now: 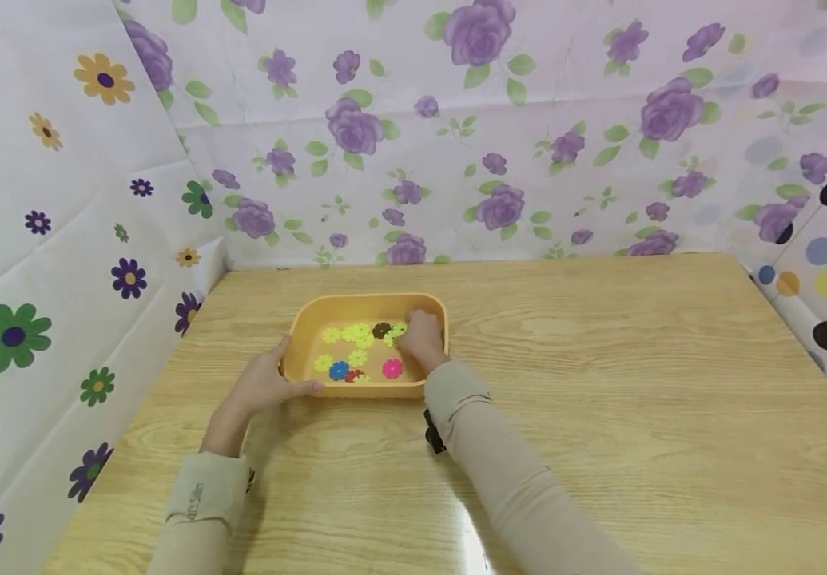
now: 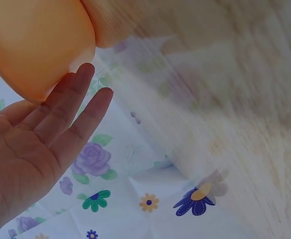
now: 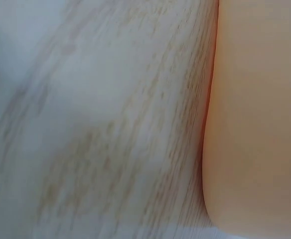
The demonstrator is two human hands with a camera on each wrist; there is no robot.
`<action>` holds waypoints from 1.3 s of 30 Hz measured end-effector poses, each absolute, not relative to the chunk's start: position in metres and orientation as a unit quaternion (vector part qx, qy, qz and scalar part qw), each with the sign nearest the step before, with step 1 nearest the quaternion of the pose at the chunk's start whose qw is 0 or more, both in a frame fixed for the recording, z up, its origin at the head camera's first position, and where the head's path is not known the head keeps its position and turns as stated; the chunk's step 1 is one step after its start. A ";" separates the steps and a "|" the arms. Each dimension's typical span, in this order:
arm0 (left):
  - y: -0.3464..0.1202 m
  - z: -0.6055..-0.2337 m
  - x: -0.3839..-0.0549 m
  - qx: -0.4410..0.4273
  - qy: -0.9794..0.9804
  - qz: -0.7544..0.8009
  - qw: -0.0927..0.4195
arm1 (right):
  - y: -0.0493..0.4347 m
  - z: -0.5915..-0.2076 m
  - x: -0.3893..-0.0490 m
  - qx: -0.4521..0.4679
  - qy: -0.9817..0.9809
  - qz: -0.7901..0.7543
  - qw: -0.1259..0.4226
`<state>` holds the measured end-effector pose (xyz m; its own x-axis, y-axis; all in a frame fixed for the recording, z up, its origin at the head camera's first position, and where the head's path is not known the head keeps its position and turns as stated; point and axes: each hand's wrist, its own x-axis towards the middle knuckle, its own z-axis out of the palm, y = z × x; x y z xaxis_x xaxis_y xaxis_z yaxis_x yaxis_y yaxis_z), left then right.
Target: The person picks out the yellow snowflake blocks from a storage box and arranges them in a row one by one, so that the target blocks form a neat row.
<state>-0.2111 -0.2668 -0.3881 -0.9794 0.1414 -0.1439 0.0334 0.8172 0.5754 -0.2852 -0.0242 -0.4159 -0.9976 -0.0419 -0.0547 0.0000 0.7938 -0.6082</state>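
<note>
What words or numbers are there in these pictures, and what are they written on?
Left sleeve cuff: dark letters, sideways and too blurred to read for sure.
Tub, flower pieces, table and wall sheets: no words or numbers that I can make out.

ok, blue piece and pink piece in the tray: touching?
Apart. The head view shows bare floor of the orange tray between the blue piece and the pink piece.

Table [image 1: 636,383], wood-grained; orange bin [image 1: 377,390] on it
</note>
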 end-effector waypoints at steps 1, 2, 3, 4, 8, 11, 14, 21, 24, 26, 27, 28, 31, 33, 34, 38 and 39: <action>-0.267 -0.388 -0.211 0.045 0.949 0.300 0.090 | -0.024 -0.416 -0.285 -0.012 0.946 -0.322 0.033; -0.267 -0.388 -0.210 0.043 0.948 0.301 0.091 | -0.024 -0.417 -0.286 -0.013 0.946 -0.321 0.033; -0.266 -0.388 -0.210 0.043 0.949 0.300 0.090 | -0.025 -0.417 -0.286 -0.014 0.947 -0.320 0.034; -0.266 -0.388 -0.210 0.042 0.949 0.301 0.089 | -0.025 -0.418 -0.286 -0.013 0.947 -0.320 0.035; -0.265 -0.388 -0.211 0.048 0.950 0.297 0.086 | -0.024 -0.419 -0.287 -0.001 0.949 -0.313 0.044; -0.265 -0.389 -0.212 0.050 0.951 0.294 0.086 | -0.024 -0.419 -0.287 0.004 0.951 -0.306 0.050; -0.266 -0.389 -0.212 0.049 0.950 0.296 0.087 | -0.025 -0.418 -0.286 0.001 0.951 -0.306 0.053; -0.268 -0.390 -0.210 0.055 0.950 0.298 0.080 | -0.026 -0.419 -0.286 -0.004 0.954 -0.296 0.049; -0.268 -0.390 -0.209 0.059 0.949 0.300 0.078 | -0.026 -0.420 -0.287 -0.001 0.953 -0.300 0.048; -0.268 -0.389 -0.209 0.059 0.948 0.302 0.079 | -0.026 -0.421 -0.288 0.002 0.952 -0.303 0.049; -0.267 -0.389 -0.209 0.060 0.948 0.302 0.079 | -0.025 -0.421 -0.289 0.001 0.951 -0.305 0.049; -0.267 -0.388 -0.209 0.060 0.948 0.303 0.079 | -0.025 -0.421 -0.289 0.001 0.951 -0.306 0.049; -0.266 -0.388 -0.209 0.060 0.948 0.302 0.080 | -0.023 -0.421 -0.290 -0.006 0.949 -0.311 0.047; -0.265 -0.388 -0.210 0.059 0.948 0.302 0.079 | -0.023 -0.420 -0.290 -0.009 0.946 -0.319 0.046; -0.265 -0.388 -0.210 0.059 0.948 0.301 0.079 | -0.023 -0.420 -0.290 -0.010 0.945 -0.325 0.046; -0.266 -0.389 -0.210 0.057 0.949 0.299 0.078 | -0.023 -0.418 -0.287 -0.022 0.934 -0.355 0.044; -0.267 -0.389 -0.209 0.055 0.950 0.298 0.078 | -0.024 -0.417 -0.286 -0.027 0.931 -0.362 0.042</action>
<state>-0.2094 -0.2668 -0.3893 -0.9817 0.1518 -0.1150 0.0590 0.8164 0.5745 -0.2865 -0.0238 -0.4172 -0.9950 -0.0804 -0.0585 -0.0198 0.7365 -0.6761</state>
